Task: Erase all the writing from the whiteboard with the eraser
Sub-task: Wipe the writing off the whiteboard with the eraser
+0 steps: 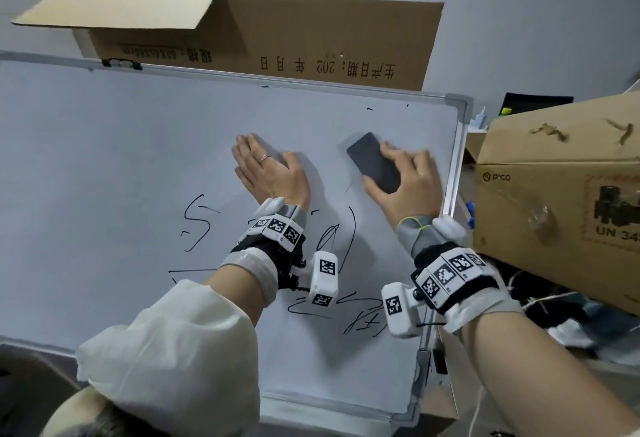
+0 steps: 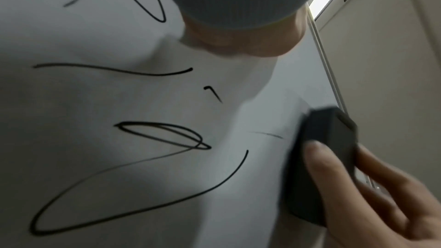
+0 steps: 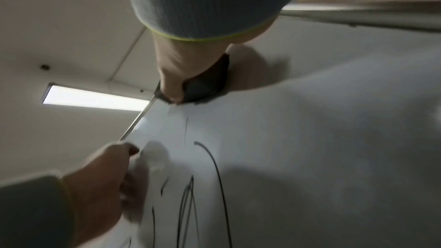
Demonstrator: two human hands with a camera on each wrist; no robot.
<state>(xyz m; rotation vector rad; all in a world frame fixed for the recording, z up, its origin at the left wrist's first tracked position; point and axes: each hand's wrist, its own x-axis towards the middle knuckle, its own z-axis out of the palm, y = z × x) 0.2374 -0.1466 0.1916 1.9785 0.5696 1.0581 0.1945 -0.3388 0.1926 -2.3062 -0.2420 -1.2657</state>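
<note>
The whiteboard (image 1: 104, 159) fills most of the head view, with black writing (image 1: 197, 222) across its lower middle. My left hand (image 1: 266, 170) lies flat on the board above the writing, fingers straight. My right hand (image 1: 405, 177) grips the dark eraser (image 1: 374, 159) and presses it on the board near the right edge. In the left wrist view the eraser (image 2: 322, 157) sits in the right hand (image 2: 381, 195) beside loops of writing (image 2: 162, 135). The right wrist view shows the right hand (image 3: 181, 71) curled round the eraser (image 3: 207, 82), the left hand (image 3: 100, 186) at lower left.
A flattened cardboard box (image 1: 311, 38) leans behind the board's top edge. A second cardboard box (image 1: 554, 177) stands close beside the board's metal right frame (image 1: 457, 146), near my right wrist. Cables and clutter (image 1: 536, 291) lie below that box.
</note>
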